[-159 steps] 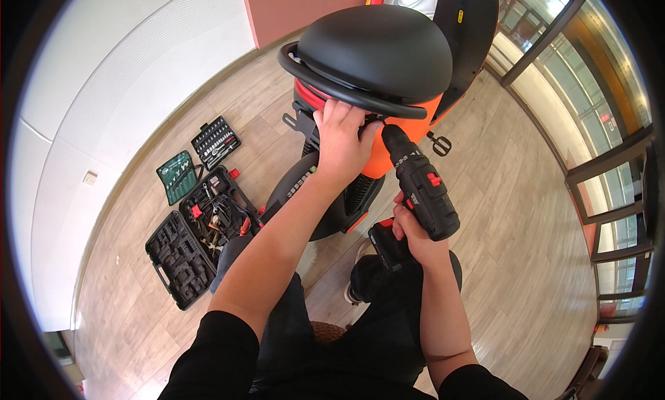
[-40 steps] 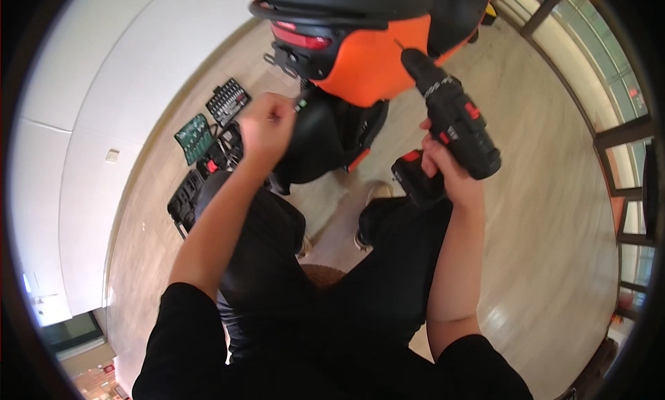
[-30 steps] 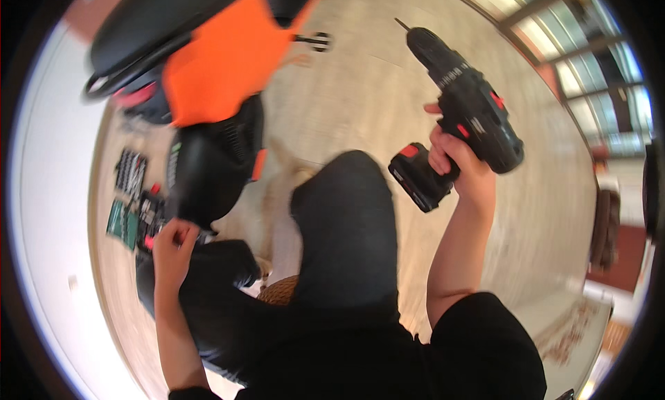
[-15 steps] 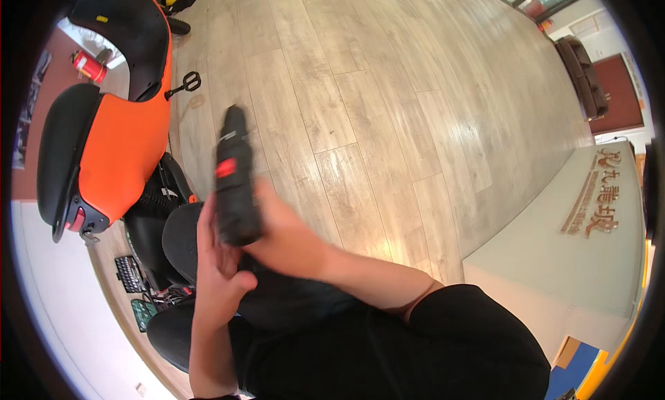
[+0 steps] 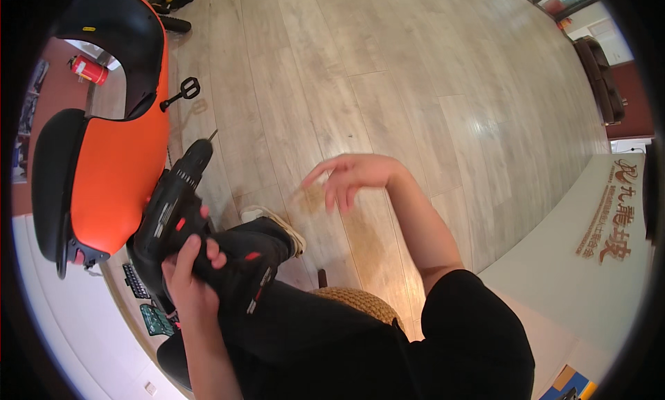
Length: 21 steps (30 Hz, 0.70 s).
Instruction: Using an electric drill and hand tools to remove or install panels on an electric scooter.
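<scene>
My left hand (image 5: 194, 272) grips the black cordless drill (image 5: 173, 213) by its handle, with a thin bit (image 5: 213, 135) pointing up and a battery pack (image 5: 249, 279) at the base. My right hand (image 5: 350, 175) is raised over the floor to the right of the drill, fingers apart, loosely curled and slightly blurred, holding nothing. The drill is in front of the orange and black scooter (image 5: 114, 178) at the left, whose black seat (image 5: 55, 185) and pedal (image 5: 190, 88) show.
Tool cases (image 5: 135, 279) lie low at the left. A red fire extinguisher (image 5: 89, 71) stands behind the scooter. I sit on a woven seat (image 5: 360, 304). A pale counter (image 5: 561, 289) is at the right, a brown sofa (image 5: 599, 74) along the far right wall.
My view has swung right, away from the scooter's rear. The drill has passed from my right hand into my left, and my right hand has let go and moved right.
</scene>
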### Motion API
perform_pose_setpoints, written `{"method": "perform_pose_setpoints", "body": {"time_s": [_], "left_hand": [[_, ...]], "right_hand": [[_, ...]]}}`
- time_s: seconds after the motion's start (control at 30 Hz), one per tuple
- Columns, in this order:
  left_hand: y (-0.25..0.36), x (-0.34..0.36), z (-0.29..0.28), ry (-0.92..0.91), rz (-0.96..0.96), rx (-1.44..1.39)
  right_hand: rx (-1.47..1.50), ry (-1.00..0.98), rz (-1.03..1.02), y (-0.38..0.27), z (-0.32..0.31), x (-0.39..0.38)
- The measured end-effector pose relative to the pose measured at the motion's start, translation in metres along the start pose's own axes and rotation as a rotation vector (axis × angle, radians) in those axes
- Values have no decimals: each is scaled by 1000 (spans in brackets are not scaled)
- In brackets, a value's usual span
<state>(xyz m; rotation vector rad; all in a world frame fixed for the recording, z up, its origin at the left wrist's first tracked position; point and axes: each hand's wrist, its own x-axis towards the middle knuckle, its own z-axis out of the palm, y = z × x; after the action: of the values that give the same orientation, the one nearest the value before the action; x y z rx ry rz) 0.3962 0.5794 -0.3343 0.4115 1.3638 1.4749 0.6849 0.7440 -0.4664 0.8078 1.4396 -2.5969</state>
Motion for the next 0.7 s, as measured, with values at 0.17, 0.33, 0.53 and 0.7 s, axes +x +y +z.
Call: {"method": "perform_pose_setpoints", "body": {"time_s": [0.17,0.33,0.53,0.7], "left_hand": [[-7,27,-23,-83,-148,-251],[30,4,-57,105,-87,-281],[56,-51,-106,-10,-46,-271],[69,-68,-128,13,-105,-243]], "right_hand": [[-572,1398,324,274,-244,66],[-610,1510,-1,282,-228,190],[-682,1221,309,302,-223,225],[-1021,1488,130,295,-293,126]]}}
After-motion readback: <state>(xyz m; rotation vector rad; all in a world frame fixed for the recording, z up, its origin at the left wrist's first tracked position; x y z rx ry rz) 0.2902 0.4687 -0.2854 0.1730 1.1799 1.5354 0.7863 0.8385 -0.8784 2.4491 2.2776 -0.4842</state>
